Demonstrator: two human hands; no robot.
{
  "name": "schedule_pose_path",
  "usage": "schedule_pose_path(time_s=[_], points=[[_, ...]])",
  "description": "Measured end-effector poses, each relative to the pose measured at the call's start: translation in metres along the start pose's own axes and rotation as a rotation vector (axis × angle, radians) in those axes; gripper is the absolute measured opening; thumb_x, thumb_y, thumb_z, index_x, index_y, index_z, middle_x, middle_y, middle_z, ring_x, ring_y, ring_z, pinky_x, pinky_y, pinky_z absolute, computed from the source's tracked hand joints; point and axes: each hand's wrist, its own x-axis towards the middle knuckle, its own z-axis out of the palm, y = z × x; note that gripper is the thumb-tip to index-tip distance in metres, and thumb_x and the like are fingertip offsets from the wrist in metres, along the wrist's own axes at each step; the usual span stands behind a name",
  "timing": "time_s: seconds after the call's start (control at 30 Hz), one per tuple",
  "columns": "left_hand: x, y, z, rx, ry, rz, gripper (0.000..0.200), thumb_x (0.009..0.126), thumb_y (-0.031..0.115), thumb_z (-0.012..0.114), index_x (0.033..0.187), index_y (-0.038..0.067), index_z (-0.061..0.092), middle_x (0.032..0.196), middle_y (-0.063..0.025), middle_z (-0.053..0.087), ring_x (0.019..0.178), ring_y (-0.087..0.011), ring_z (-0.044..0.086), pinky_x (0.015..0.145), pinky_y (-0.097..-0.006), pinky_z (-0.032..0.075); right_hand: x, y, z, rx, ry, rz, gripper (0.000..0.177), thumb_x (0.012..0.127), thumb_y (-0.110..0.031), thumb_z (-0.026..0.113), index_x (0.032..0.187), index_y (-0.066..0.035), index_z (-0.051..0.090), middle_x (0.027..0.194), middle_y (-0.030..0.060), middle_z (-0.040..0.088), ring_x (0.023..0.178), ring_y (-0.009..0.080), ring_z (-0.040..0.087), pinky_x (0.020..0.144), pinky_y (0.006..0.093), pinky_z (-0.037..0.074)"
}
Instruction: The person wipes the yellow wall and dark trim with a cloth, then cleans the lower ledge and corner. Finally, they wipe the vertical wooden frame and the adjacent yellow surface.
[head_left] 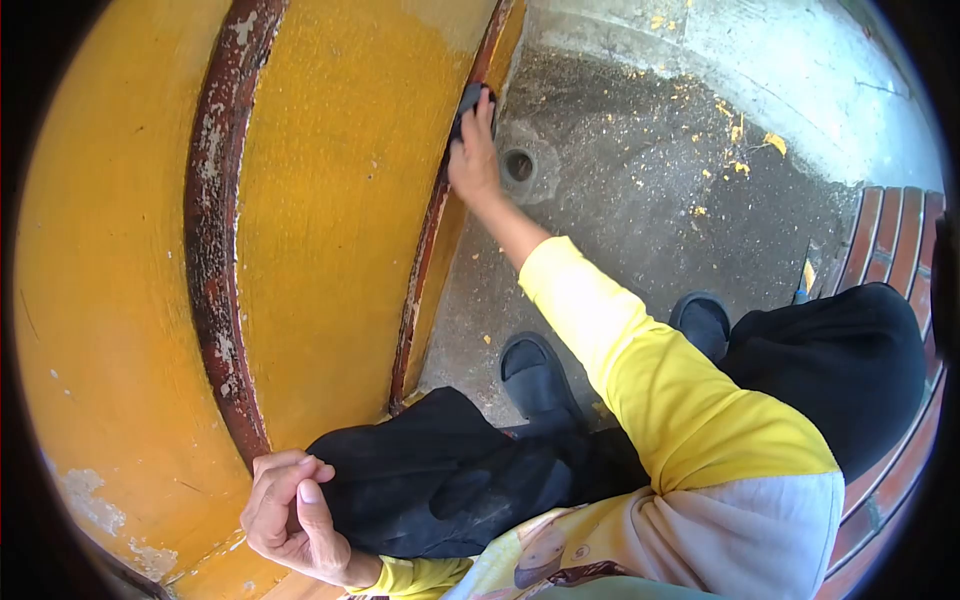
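Observation:
My right hand (476, 160) reaches out along the yellow wall and presses a dark cloth or pad (470, 100) against the narrow red-brown trim (425, 270). The fingers lie over this dark piece, and its exact kind is hard to make out. Low on the left, my left hand (295, 520) is raised by the wall with its fingers curled in toward the thumb. Nothing shows between those fingers. Close beside it runs the lower end of a wider brown trim strip (215, 200), its paint chipped and flaking.
Beyond my right hand, a round drain hole (518, 165) opens in the grey concrete floor (620, 190), which is strewn with yellow leaves (775, 143). A brick-faced ledge (890, 235) curves along the right. My feet wear dark sandals (540, 380). Peeled paint (92, 500) marks the lower wall.

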Motion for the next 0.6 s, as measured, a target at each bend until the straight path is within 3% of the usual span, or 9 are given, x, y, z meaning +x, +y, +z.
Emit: schedule_pose_path(time_s=[0.13,0.23,0.3,0.4,0.43,0.47,0.57,0.6], points=[[0.001,0.001,0.000,-0.009,-0.006,-0.029,0.018,0.085,0.010,0.065,0.084,-0.008,0.068,0.064,-0.0139,0.061,0.067,-0.0238,0.058,0.062,-0.0291,0.045,0.003,0.002,0.003,-0.002,0.059,0.034,0.059,0.087,0.005,0.042,0.145,0.007,0.031,0.159,0.0312,0.012,0.146,0.0496,0.015,0.120,0.0463,0.021],[0.007,0.001,0.004,-0.012,-0.030,-0.014,0.017,0.082,0.010,0.066,0.084,-0.007,0.069,0.064,-0.0141,0.063,0.068,-0.0239,0.059,0.065,-0.0305,0.046,-0.066,-0.018,0.021,-0.059,0.039,0.079,0.057,0.086,0.007,0.042,0.142,0.012,0.032,0.159,0.0311,0.011,0.146,0.0501,0.014,0.119,0.0466,0.023],[0.012,0.002,0.007,-0.006,-0.048,-0.010,0.017,0.080,0.009,0.066,0.084,-0.007,0.070,0.064,-0.0142,0.064,0.069,-0.0241,0.060,0.067,-0.0313,0.046,-0.119,-0.042,0.027,0.012,-0.019,0.153,0.060,0.085,0.008,0.039,0.144,0.010,0.031,0.160,0.0300,0.006,0.146,0.0522,0.011,0.120,0.0466,0.021],[0.018,0.006,0.012,-0.016,-0.072,-0.020,0.016,0.077,0.007,0.065,0.083,-0.007,0.071,0.064,-0.0142,0.065,0.070,-0.0244,0.061,0.068,-0.0317,0.047,-0.156,-0.046,0.031,0.118,-0.050,0.222,0.062,0.088,0.007,0.044,0.148,0.006,0.026,0.161,0.0273,0.010,0.148,0.0463,0.013,0.120,0.0432,0.019],[0.019,0.008,0.013,-0.020,-0.080,-0.027,0.015,0.076,0.006,0.065,0.082,-0.007,0.071,0.064,-0.0141,0.065,0.070,-0.0245,0.061,0.068,-0.0317,0.047,-0.158,-0.043,0.033,0.183,-0.053,0.253,0.064,0.089,0.007,0.045,0.149,0.005,0.024,0.161,0.0268,0.012,0.148,0.0455,0.013,0.121,0.0428,0.018],[0.020,0.008,0.014,-0.020,-0.083,-0.029,0.015,0.076,0.006,0.065,0.082,-0.007,0.071,0.064,-0.0142,0.065,0.070,-0.0245,0.062,0.068,-0.0316,0.047,-0.152,-0.035,0.036,0.192,0.049,0.286,0.060,0.092,0.003,0.046,0.149,0.003,0.027,0.159,0.0257,0.023,0.147,0.0398,0.024,0.118,0.0400,0.024],[0.020,0.009,0.014,-0.023,-0.088,-0.043,0.015,0.076,0.005,0.064,0.082,-0.007,0.071,0.064,-0.0145,0.065,0.070,-0.0244,0.062,0.069,-0.0313,0.047,-0.077,-0.058,-0.005,0.326,0.171,0.256,0.056,0.095,-0.004,0.046,0.148,0.001,0.031,0.155,0.0256,0.031,0.145,0.0375,0.032,0.115,0.0407,0.029],[0.020,0.009,0.014,-0.025,-0.086,-0.046,0.015,0.076,0.004,0.064,0.082,-0.007,0.071,0.064,-0.0146,0.065,0.070,-0.0243,0.062,0.069,-0.0313,0.047,-0.055,-0.066,-0.014,0.409,0.123,0.281,0.056,0.096,-0.007,0.045,0.150,0.001,0.030,0.155,0.0239,0.033,0.144,0.0344,0.034,0.114,0.0394,0.031]])
